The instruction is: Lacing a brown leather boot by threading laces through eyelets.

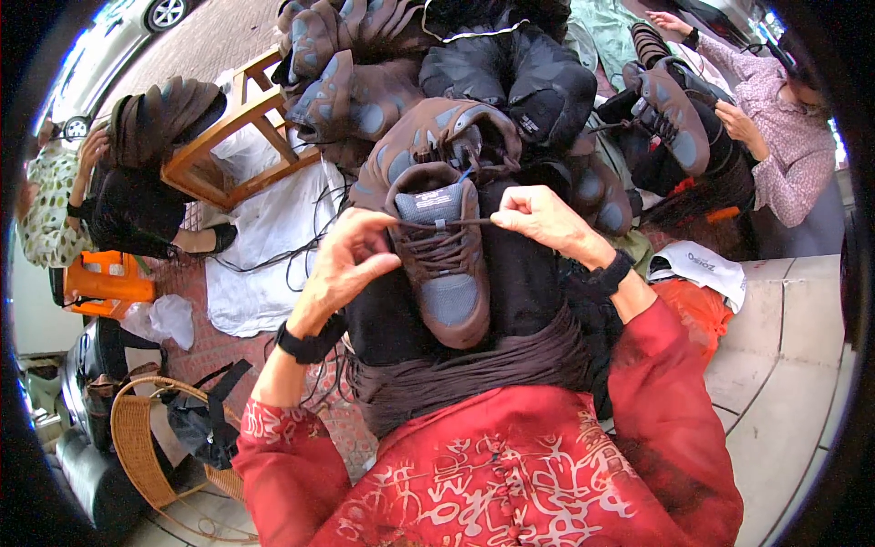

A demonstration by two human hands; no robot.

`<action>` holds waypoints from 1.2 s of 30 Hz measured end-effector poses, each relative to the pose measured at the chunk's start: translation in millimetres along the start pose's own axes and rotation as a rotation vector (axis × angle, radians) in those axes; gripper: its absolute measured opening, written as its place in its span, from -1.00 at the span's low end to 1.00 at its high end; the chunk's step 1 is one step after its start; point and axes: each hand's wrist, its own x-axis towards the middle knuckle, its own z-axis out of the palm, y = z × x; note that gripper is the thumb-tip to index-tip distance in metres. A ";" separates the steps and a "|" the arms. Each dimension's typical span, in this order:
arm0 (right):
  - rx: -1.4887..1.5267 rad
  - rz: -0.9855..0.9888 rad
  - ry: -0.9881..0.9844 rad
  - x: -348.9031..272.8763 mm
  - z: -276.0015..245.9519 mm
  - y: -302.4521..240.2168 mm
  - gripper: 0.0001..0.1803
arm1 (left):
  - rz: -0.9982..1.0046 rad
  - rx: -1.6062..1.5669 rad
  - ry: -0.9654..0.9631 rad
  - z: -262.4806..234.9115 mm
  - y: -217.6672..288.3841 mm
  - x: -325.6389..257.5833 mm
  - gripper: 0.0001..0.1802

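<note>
A brown and grey lace-up shoe (451, 314) rests on my lap, its toe pointing at me. Its dark shoelace (467, 221) is stretched sideways across the tongue (437, 199). My left hand (351, 255) pinches one end of the lace beside the shoe's collar. On the opposite side, my right hand (547, 223) pinches the other end between thumb and forefinger. The lower rows of lacing are threaded. A thick bundle of dark laces (465, 378) lies across my lap. Just beyond the held shoe sits another brown shoe (419, 137).
Brown shoes (351, 105) and black shoes (551, 87) are heaped ahead. A person (788, 164) at right handles a shoe (674, 118); another person (59, 196) at left holds stacked shoes (164, 118). Around me are a wooden stool (214, 159), orange stool (109, 283), wicker basket (137, 438) and white cap (702, 269).
</note>
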 end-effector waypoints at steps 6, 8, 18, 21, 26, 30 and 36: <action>-0.407 -0.172 0.012 3.5 15.0 -38.3 -0.64 | 0.655 0.563 0.254 14.6 27.3 23.5 -0.72; -0.392 -0.214 0.077 9.1 28.5 -42.1 -0.72 | 0.654 0.604 0.110 13.6 13.1 36.9 -0.83; -0.287 -0.259 0.109 4.0 21.0 -20.3 -0.80 | 0.457 0.673 -0.079 7.4 14.7 34.4 -0.92; -0.388 -0.221 0.111 4.8 23.5 -23.0 -0.79 | 0.439 0.643 -0.135 4.7 12.6 34.8 -0.90; 0.225 0.400 -0.183 12.9 18.0 -34.7 -0.66 | 0.374 0.682 -0.176 6.5 16.3 36.2 -0.85; 0.473 0.460 -0.214 17.7 19.4 -22.6 -0.65 | 0.330 0.671 -0.198 6.1 15.7 38.3 -0.85; 0.343 0.329 -0.169 16.8 24.5 -19.6 -0.77 | 0.096 0.397 -0.159 4.9 16.5 36.7 -0.82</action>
